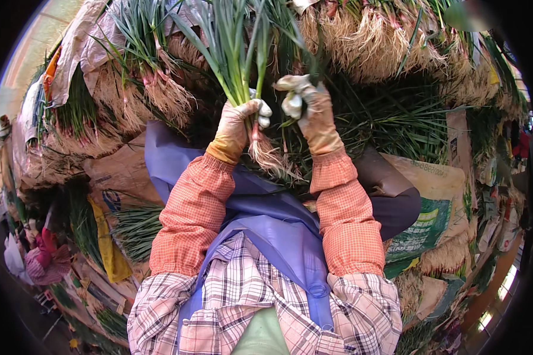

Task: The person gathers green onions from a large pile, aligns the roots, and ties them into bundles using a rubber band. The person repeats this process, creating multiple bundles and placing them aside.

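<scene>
My left hand [243,121], in a pale glove stained orange-yellow, is closed round a small bunch of green garlic [240,71]. Its long flat leaves point up and away from me, and the pinkish stem ends and stringy pale roots hang below the fist. To the right of it, apart from the bunch, my right hand [308,106] is raised in a matching glove with its fingers curled in. Blurred green shows just beyond those fingers and thin leaf bits just below; whether the hand grips any of it is hidden.
A heap of rooted green garlic [367,41] lies across the far side. Loose green leaves [397,127] spread beyond my right arm. A blue apron [266,236] covers my lap. Printed sacks [420,219] lie at the right, and more leaves [137,231] lie left. Another person [46,257] is at far left.
</scene>
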`<action>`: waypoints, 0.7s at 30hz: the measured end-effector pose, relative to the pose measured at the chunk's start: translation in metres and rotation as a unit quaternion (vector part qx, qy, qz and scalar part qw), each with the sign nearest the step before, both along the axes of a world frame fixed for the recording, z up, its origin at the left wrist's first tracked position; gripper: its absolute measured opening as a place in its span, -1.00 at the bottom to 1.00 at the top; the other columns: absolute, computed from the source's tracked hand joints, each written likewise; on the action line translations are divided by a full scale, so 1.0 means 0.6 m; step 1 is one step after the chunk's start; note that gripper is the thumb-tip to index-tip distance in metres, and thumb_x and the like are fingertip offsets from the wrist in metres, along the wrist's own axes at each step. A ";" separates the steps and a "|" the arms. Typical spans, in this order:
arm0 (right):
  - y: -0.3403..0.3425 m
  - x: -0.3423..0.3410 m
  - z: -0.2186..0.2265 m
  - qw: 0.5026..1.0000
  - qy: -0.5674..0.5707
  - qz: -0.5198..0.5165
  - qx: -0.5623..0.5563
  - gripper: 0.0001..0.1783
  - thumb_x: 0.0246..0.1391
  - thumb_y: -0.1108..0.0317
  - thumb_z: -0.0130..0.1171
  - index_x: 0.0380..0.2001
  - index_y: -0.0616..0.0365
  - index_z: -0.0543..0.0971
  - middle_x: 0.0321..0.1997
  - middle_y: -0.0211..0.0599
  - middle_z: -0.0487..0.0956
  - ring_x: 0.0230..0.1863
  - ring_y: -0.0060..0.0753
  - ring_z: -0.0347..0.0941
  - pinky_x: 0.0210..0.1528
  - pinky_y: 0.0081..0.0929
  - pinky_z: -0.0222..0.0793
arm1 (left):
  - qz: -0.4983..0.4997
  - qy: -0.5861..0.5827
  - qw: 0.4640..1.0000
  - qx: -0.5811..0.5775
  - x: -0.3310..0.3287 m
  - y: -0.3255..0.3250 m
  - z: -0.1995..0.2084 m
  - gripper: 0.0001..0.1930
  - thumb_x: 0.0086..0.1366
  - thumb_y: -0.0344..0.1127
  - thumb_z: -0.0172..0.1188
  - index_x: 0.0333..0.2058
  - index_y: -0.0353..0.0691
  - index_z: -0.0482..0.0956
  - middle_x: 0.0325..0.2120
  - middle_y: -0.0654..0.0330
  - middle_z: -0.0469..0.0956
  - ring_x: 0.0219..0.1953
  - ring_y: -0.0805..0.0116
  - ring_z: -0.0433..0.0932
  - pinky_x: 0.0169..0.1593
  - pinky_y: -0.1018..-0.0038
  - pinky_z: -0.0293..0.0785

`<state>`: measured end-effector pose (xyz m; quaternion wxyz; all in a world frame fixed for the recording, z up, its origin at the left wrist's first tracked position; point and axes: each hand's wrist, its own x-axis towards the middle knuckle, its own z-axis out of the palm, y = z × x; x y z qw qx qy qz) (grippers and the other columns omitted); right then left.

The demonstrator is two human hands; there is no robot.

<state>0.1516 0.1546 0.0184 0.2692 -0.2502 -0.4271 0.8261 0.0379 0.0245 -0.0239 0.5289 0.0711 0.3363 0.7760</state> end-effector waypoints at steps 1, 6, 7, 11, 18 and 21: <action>0.022 0.028 -0.006 0.994 0.105 -0.025 -0.006 -0.79 0.14 0.34 0.12 -0.30 0.29 0.57 -0.54 -0.44 0.52 -0.66 -0.65 0.32 -0.61 -0.65 0.25 | 0.006 -0.007 0.999 -0.036 -0.014 -0.005 -0.010 -0.75 0.20 -0.47 0.16 -0.16 -0.24 0.37 -0.47 0.08 0.53 -0.58 0.34 0.51 -0.51 0.51 0.51; 0.054 0.077 -0.136 0.959 -0.227 -0.082 0.146 -0.77 0.12 0.42 0.11 -0.18 0.28 0.40 -0.24 -0.24 0.55 -0.29 -0.46 0.52 -0.19 -0.51 0.46 | -0.054 -0.029 0.997 -0.056 -0.018 -0.001 0.000 -0.70 0.25 -0.33 0.17 -0.07 -0.26 0.40 -0.53 0.22 0.48 -0.63 0.44 0.46 -0.60 0.58 0.41; 0.036 0.074 -0.208 0.911 -0.328 -0.029 0.249 -0.57 0.08 0.31 0.21 -0.05 0.31 0.37 -0.09 -0.06 0.55 -0.17 -0.28 0.54 -0.13 -0.42 0.46 | -0.108 -0.047 0.992 -0.053 -0.017 0.003 0.011 -0.66 0.26 -0.30 0.17 -0.03 -0.27 0.39 -0.55 0.24 0.46 -0.64 0.47 0.45 -0.62 0.60 0.38; -0.101 0.023 -0.280 0.738 -0.423 0.206 0.484 -0.65 0.00 0.31 0.13 -0.13 0.23 0.45 -0.17 0.06 0.57 -0.11 0.13 0.50 -0.09 -0.16 0.43 | -0.093 0.010 0.995 0.026 -0.037 0.004 0.070 -0.59 0.20 -0.35 0.22 -0.01 -0.37 0.40 -0.55 0.28 0.46 -0.59 0.52 0.45 -0.54 0.59 0.43; 0.007 0.084 -0.193 0.707 -0.353 0.494 0.364 -0.57 0.03 0.35 0.19 0.03 0.02 0.50 -0.05 -0.31 0.59 0.01 -0.40 0.50 0.06 -0.38 0.38 | -0.019 0.030 0.996 0.088 -0.126 0.041 0.108 -0.62 0.30 -0.35 0.12 0.06 -0.34 0.37 -0.57 0.26 0.46 -0.55 0.48 0.44 -0.51 0.57 0.42; 0.052 -0.006 -0.063 0.963 -0.096 0.167 0.189 -0.58 -0.01 0.23 0.30 -0.06 0.06 0.52 -0.14 -0.18 0.62 -0.13 -0.30 0.58 -0.09 -0.32 0.46 | -0.037 -0.005 0.996 0.077 -0.107 0.054 0.081 -0.57 0.25 -0.39 0.17 0.08 -0.35 0.37 -0.57 0.33 0.44 -0.53 0.51 0.46 -0.52 0.60 0.43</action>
